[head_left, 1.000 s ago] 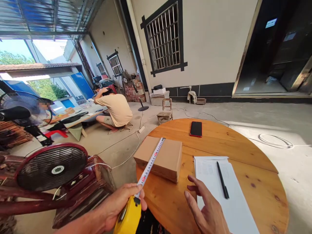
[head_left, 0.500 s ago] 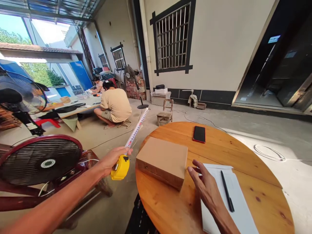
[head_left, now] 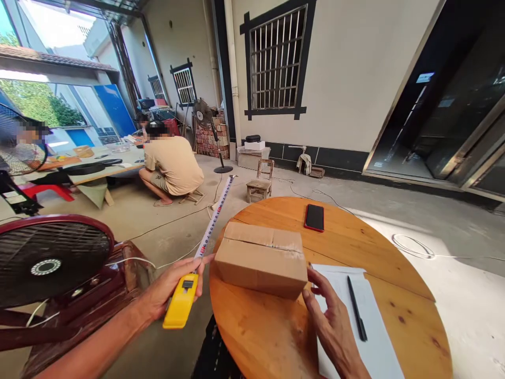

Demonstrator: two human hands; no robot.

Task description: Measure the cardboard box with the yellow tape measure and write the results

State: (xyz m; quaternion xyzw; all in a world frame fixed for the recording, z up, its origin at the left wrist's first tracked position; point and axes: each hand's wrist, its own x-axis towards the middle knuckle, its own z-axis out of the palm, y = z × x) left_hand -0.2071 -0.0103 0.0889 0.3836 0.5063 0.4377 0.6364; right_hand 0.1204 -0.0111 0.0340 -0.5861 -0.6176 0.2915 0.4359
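My left hand (head_left: 165, 287) grips a yellow tape measure (head_left: 180, 301) just off the left edge of the round wooden table (head_left: 276, 337). Its blade (head_left: 216, 218) sticks out away from me along the left side of a cardboard box (head_left: 261, 259). The box sits on the table, its right near corner against the fingers of my right hand (head_left: 329, 321). That hand rests on the table and on the edge of a white sheet of paper (head_left: 373, 337), fingers curled at the box's corner. A black pen (head_left: 357, 308) lies on the paper.
A red-edged phone (head_left: 314, 217) lies at the table's far side. A dark red fan (head_left: 49, 260) stands low at my left. A person in a tan shirt (head_left: 173, 164) crouches at a low table beyond. Cables (head_left: 412, 245) lie on the concrete floor, and a small wooden stool (head_left: 260, 184) stands behind the table.
The box has been tipped or turned, so its taped top faces me. My left hand has dropped lower with the tape measure. My right hand stays at the box's right corner.
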